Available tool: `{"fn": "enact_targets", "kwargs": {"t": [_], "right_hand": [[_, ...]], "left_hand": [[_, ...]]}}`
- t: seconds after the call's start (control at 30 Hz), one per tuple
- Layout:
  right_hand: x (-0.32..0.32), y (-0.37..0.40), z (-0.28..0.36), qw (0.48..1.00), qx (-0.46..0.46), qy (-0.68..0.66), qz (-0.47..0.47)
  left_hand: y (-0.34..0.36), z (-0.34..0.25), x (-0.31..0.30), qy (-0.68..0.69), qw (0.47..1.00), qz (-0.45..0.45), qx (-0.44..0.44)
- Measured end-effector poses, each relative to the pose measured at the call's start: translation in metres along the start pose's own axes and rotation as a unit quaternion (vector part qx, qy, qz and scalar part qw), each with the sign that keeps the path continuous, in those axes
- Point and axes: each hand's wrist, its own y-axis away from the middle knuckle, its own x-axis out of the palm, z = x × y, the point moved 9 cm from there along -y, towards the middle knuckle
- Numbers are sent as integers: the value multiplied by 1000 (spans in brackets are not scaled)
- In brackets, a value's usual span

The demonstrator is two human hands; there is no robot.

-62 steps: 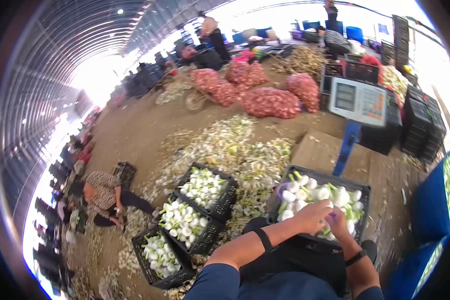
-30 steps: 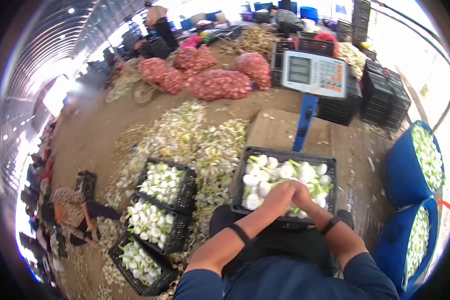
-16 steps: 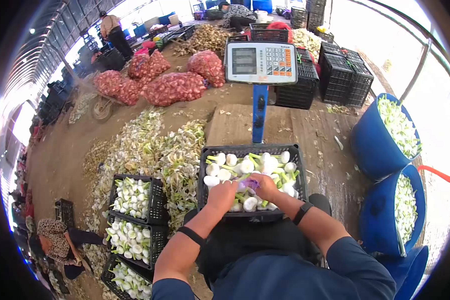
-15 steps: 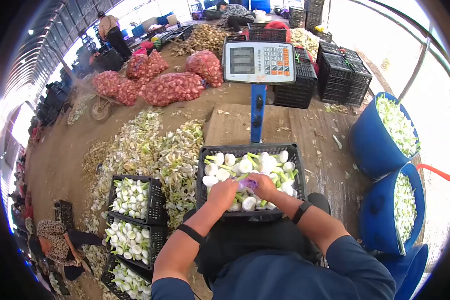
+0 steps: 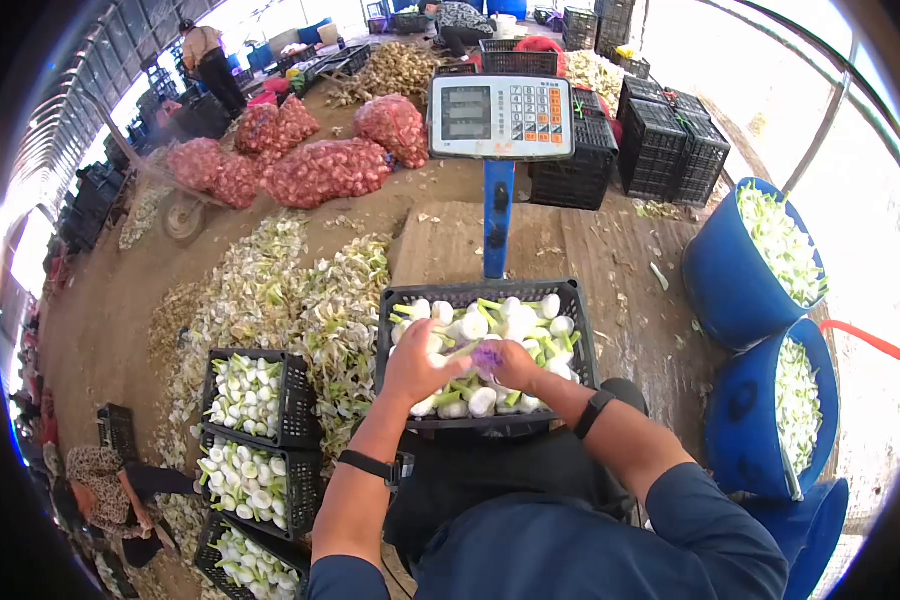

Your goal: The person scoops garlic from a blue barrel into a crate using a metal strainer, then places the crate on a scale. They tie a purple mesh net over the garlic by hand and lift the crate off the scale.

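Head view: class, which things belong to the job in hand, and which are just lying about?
In hand: left hand, right hand, small purple item between them, white green-stalked bulbs, black plastic crate.
Lying about: grey digital scale, blue plastic tubs, red mesh sacks.

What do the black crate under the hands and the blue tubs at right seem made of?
Black crate: likely moulded plastic, matt, with a lattice of openings in its walls. Blue tubs: probably smooth plastic, with a faint sheen, uniform colour and a thin rim.
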Motion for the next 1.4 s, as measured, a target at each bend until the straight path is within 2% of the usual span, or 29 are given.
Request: {"fn": "enact_targets", "kwargs": {"t": [0.03,0.07,0.13,0.17,0.23,0.27,0.33,0.37,0.47,0.5,0.6,0.63,0.73,0.8,0.87,0.93,1.0,1.03,1.07,1.13,1.17,1.2,1.27,1.33,1.37,1.4], "right_hand": [[0,-3,4,1000,-10,15,15],[-2,-7,7,1000,-11,19,19],[-2,-14,10,987,16,154,35],[-2,-17,13,987,19,157,39],[0,-19,22,961,65,260,67],[3,-19,32,960,67,263,67],[5,-16,37,934,109,339,39],[7,-16,39,931,97,351,33],[11,-12,40,930,111,344,60],[10,-8,38,930,115,345,58],[12,8,45,949,72,304,31],[9,13,49,961,56,271,4],[-9,21,55,974,48,214,-52],[-27,31,64,976,53,195,-82],[-51,49,76,968,108,184,-130],[-69,61,83,965,138,182,-126],[-98,85,111,924,-9,255,-285],[-106,93,92,936,63,204,-280],[-111,95,88,936,63,205,-280],[-112,95,64,924,153,268,-226],[-104,87,44,937,183,233,-188],[-102,78,37,936,183,232,-191],[-71,43,42,969,80,214,-89],[-38,13,30,987,51,153,-7],[-30,8,29,988,45,147,-27],[-20,1,31,970,46,240,-16]], "left_hand": [[10,4,26,-50,996,73,26],[23,17,61,-53,981,186,-16],[32,-3,80,-133,981,136,-20],[33,-9,91,-128,982,136,-22],[33,-9,91,-99,992,31,-74],[33,-9,97,-96,992,29,-74],[34,3,110,-131,987,-19,-91],[34,7,113,-135,985,-60,-84],[31,25,123,-91,987,-45,-122],[31,20,122,-79,991,-54,-89],[33,25,123,-104,992,-27,-66],[34,14,107,-91,989,-118,-13],[33,28,115,-49,996,-60,-53],[32,29,111,-25,996,-56,-59],[31,28,107,0,997,-53,-60],[33,30,103,38,994,-70,-73],[34,29,104,31,995,-82,-52],[34,27,102,21,995,-96,-33],[34,29,103,22,995,-97,-32],[36,25,101,32,996,-78,-29],[35,24,98,32,996,-78,-26],[34,21,100,31,998,-56,-27],[31,19,103,28,999,-32,-24],[29,13,102,17,999,-38,19],[30,10,99,15,999,-38,23],[30,4,99,21,999,-9,33]]}}
